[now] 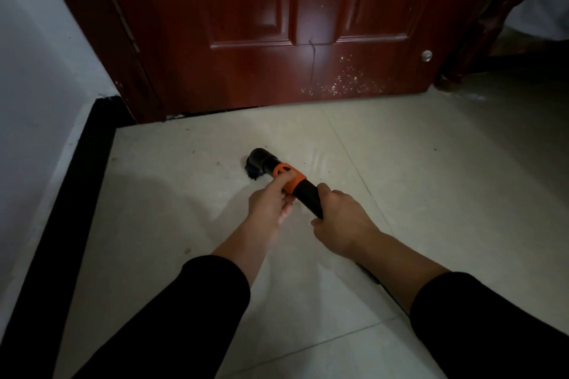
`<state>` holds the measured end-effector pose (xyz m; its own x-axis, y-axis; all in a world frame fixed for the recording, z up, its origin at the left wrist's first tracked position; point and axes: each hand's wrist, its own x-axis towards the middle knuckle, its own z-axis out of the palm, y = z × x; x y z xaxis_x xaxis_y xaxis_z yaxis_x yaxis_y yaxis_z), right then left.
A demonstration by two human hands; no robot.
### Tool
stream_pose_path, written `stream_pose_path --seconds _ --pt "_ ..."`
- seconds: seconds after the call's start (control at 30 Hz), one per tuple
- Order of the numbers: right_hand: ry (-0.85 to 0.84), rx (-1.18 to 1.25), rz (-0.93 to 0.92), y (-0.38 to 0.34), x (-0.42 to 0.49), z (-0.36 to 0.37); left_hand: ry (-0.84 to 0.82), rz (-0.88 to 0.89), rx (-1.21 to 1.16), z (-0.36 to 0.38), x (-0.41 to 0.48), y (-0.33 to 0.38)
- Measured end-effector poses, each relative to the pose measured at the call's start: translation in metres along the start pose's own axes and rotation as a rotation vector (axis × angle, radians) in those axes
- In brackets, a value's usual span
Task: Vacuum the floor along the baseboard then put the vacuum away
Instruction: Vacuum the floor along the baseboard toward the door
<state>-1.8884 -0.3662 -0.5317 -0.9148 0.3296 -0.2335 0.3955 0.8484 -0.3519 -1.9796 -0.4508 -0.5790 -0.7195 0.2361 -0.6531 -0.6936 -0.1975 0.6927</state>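
A black vacuum tube (308, 195) with an orange collar (289, 178) points away from me over the pale tiled floor (415, 181). Its black brush head (257, 163) touches the tiles a short way in front of the door. My left hand (271, 198) pinches the orange collar, thumb on top. Just behind it, my right hand (338, 221) grips the tube. The vacuum's body is hidden behind my right arm. A black baseboard (64, 212) runs along the white wall on the left, well left of the brush.
A dark red wooden door (277, 24) stands shut straight ahead, with white specks near its lower right. Small bits of dirt lie on the tiles near the baseboard. A wooden furniture leg (462, 49) and white cloth (542, 6) stand at the far right.
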Motion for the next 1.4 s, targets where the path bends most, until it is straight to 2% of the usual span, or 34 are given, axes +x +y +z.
stream_pose_path --seconds 0.63,0.93,1.4 --pt "0.098 -0.032 0.118 0.07 -0.018 -0.019 -0.171 -0.079 0.105 0.068 -0.013 -0.037" --pt "0.092 -0.039 0.175 0.101 -0.033 -0.03 -0.229 -0.122 0.131 0.098 -0.018 -0.059" --pt "-0.057 0.022 0.101 0.13 -0.047 -0.055 -0.1 -0.155 0.171 0.104 -0.032 -0.075"
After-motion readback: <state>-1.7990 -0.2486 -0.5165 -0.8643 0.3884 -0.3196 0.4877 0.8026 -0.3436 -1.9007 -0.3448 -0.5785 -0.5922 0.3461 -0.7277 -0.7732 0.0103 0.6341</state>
